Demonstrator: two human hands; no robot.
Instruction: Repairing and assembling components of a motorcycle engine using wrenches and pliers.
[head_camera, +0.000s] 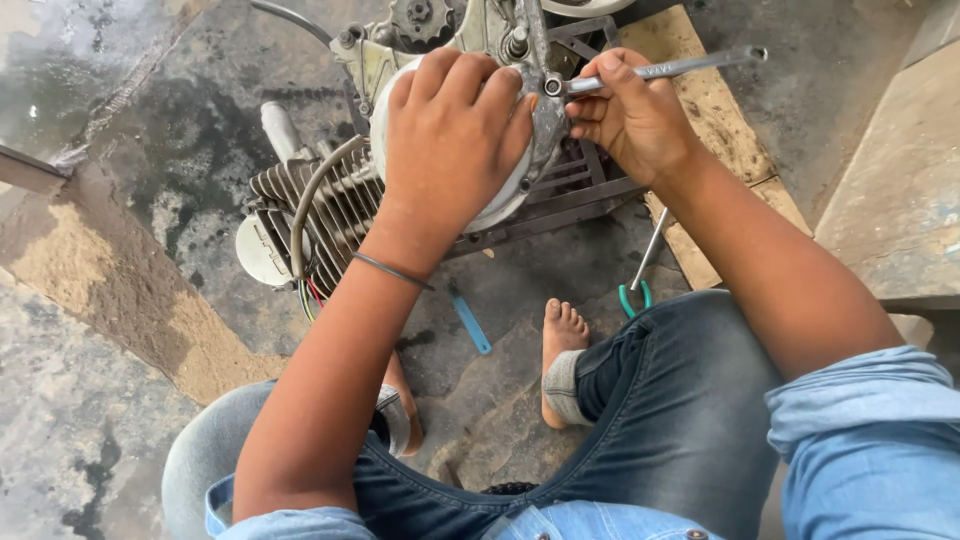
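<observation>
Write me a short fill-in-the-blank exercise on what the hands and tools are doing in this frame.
1. The right hand holds a metal ____ against a bolt on the engine.
2. The left hand lies flat on the engine's round ____ cover.
3. Pliers with ____ handles lie on the floor beside the knee.
4. The foot on the floor is ____.

Missing words: wrench; white; green; bare

— What sort of place is indicated?

— A rough repair workshop, worked at floor level. A motorcycle engine (400, 170) with cooling fins is set on an oil-stained concrete floor (160, 130).

— What else supports that?

— A wrench (665, 68) is applied at the engine casing. Green-handled pliers (640, 280) and a small blue tool (470, 322) are laid on the floor, beside a wooden board (720, 130).
</observation>
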